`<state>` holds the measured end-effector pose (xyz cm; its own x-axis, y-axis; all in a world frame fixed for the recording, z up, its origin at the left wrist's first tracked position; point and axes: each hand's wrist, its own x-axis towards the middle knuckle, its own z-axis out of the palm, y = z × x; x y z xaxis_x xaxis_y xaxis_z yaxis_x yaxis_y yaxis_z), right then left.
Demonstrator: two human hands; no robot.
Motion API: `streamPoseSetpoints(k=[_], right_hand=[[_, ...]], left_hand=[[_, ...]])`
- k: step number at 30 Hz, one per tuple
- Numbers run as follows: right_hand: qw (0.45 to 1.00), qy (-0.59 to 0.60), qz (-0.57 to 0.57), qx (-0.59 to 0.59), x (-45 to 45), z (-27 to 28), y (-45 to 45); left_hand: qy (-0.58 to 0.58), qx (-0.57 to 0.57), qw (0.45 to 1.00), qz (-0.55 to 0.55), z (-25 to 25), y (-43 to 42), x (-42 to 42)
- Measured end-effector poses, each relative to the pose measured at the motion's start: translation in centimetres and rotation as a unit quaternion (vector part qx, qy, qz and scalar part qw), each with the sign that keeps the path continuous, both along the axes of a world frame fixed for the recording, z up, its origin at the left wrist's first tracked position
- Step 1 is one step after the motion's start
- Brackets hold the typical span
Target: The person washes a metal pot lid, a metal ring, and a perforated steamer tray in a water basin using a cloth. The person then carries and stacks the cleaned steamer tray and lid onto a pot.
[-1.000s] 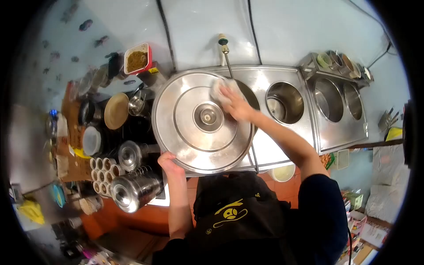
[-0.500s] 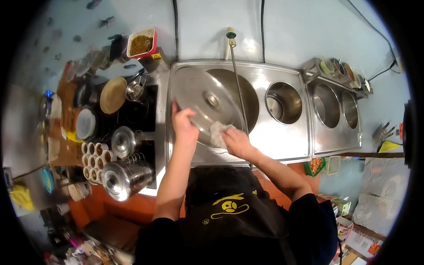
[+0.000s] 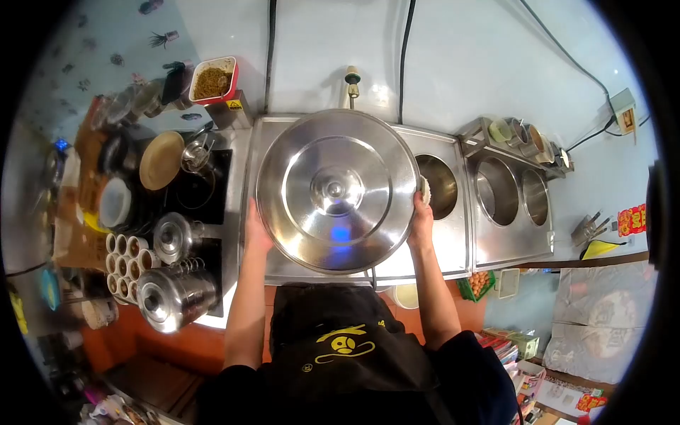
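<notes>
Steel lid, broad and round, sits between the person's two hands, over the steel counter and in front of the tap; whether its underside touches anything cannot be told. Its knobbed face turns up toward the camera, nearly square on, the knob at the centre of its rings. The outline is circular, so neither direction reads as a long axis.

The left hand is clamped on the rim at the left, the right hand on the rim opposite; how the fingers curl underneath is hidden. A pale cloth shows at the right hand, against the rim and beside a round well.

For writing, the dark apron bears a yellow emblem like a face, with a small circled R to its left. A yellow label with a black triangle marks the metal box under a red-rimmed tub; its small print is unreadable. On the far right, a red sign carries yellow characters too blurred to read.
</notes>
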<state>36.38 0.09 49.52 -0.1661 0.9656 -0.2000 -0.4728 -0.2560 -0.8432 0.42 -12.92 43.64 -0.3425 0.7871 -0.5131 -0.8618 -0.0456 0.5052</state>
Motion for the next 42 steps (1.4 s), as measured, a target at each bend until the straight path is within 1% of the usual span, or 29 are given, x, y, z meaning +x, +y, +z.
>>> streamPoseSetpoints(k=[1,3,4,5,6,8,9,11,12,13,15,17,18,19,20,21,23,25,26,28,29,31,32,34,35,37,38,39,42], right_hand=[[1.000,-0.027,0.001,0.010,0.2,-1.8,0.4],[0.997,-0.076,0.006,0.026,1.0,-5.5,1.1],[0.991,-0.133,0.025,0.009,1.0,-5.8,1.0],[0.978,-0.205,0.031,0.038,0.6,-6.1,1.0],[0.958,-0.285,0.018,0.003,1.0,-7.2,1.9],[0.972,-0.231,-0.027,-0.037,1.2,-7.4,3.3],[0.993,-0.096,-0.057,-0.046,1.2,-5.4,3.2],[0.989,-0.094,-0.115,0.007,-1.0,-0.1,2.6],[0.983,-0.176,-0.012,0.050,-1.4,0.8,2.2],[0.959,-0.255,0.089,0.091,-1.7,1.8,1.9],[0.913,-0.283,0.163,0.244,-7.0,5.7,-1.0],[0.841,-0.300,0.166,0.418,-13.7,8.0,-4.7],[0.724,-0.431,0.172,0.510,-16.9,7.2,-6.2],[0.734,-0.455,0.111,0.492,-18.6,7.1,-7.4],[0.690,-0.526,0.122,0.482,-19.0,8.1,-6.9],[0.735,-0.480,0.102,0.467,-19.3,8.7,-5.3],[0.817,-0.373,0.074,0.433,-19.9,9.7,-0.1],[0.818,-0.387,0.068,0.420,-19.1,9.5,7.1],[0.824,-0.368,0.095,0.421,-18.1,9.0,10.3],[0.840,-0.309,0.125,0.428,-15.9,7.1,11.8],[0.853,-0.268,0.126,0.430,-15.0,5.9,10.7],[0.853,-0.287,0.138,0.414,-13.2,1.6,6.4],[0.892,-0.234,0.162,0.351,-13.6,-2.7,4.1],[0.915,-0.217,0.234,0.247,-13.9,-7.0,-2.7],[0.905,-0.251,0.221,0.265,-14.0,-4.9,-6.3],[0.841,-0.308,0.319,0.310,-14.0,1.8,-10.1],[0.821,-0.282,0.310,0.389,-14.9,3.1,-9.6],[0.792,-0.256,0.297,0.468,-16.1,4.5,-7.9],[0.811,-0.322,0.134,0.470,-17.5,10.5,0.7]], left_hand=[[-0.012,0.010,1.000,0.006,1.8,-0.3,-0.4],[0.115,-0.032,0.993,0.026,1.5,-0.5,-1.6],[0.180,-0.053,0.982,0.039,2.3,-0.6,-2.3],[0.209,-0.063,0.975,0.049,3.0,-0.8,-2.6],[0.261,-0.065,0.961,0.059,3.2,-1.0,-2.9],[0.331,-0.074,0.937,0.077,5.7,-1.1,-2.4],[0.356,-0.073,0.929,0.075,7.0,-1.5,-1.9],[0.407,-0.063,0.908,0.073,9.1,-1.7,-1.2],[0.432,-0.081,0.894,0.090,10.2,-1.5,-0.4],[0.488,-0.094,0.864,0.076,11.1,-1.5,0.3],[0.595,-0.101,0.796,0.041,12.4,-1.2,1.7],[0.685,-0.081,0.721,0.067,11.0,-0.6,3.0],[0.729,-0.068,0.675,0.094,10.6,-0.4,4.4],[0.768,-0.053,0.626,0.124,10.4,-0.4,5.4],[0.731,-0.050,0.674,0.098,12.1,-0.6,6.3],[0.691,-0.052,0.717,0.076,13.9,-0.9,7.0],[0.702,-0.059,0.703,0.095,14.5,-1.6,7.2],[0.725,-0.089,0.676,0.098,16.0,-2.8,7.1],[0.675,-0.040,0.727,0.120,16.8,-2.5,7.2],[0.611,-0.030,0.776,0.153,17.7,-1.7,7.2],[0.579,-0.026,0.798,0.167,18.2,-1.5,7.1],[0.500,-0.015,0.846,0.187,18.2,-0.5,7.0],[0.518,-0.031,0.835,0.183,18.1,-0.2,7.3],[0.559,-0.063,0.809,0.171,17.1,0.3,7.7],[0.584,-0.078,0.792,0.160,15.7,0.4,7.6],[0.623,-0.098,0.763,0.141,14.8,0.6,8.7],[0.637,-0.094,0.756,0.120,14.6,0.2,9.5],[0.651,-0.087,0.748,0.102,14.3,-0.2,9.9],[0.686,-0.095,0.715,0.096,15.2,-1.8,11.3]])
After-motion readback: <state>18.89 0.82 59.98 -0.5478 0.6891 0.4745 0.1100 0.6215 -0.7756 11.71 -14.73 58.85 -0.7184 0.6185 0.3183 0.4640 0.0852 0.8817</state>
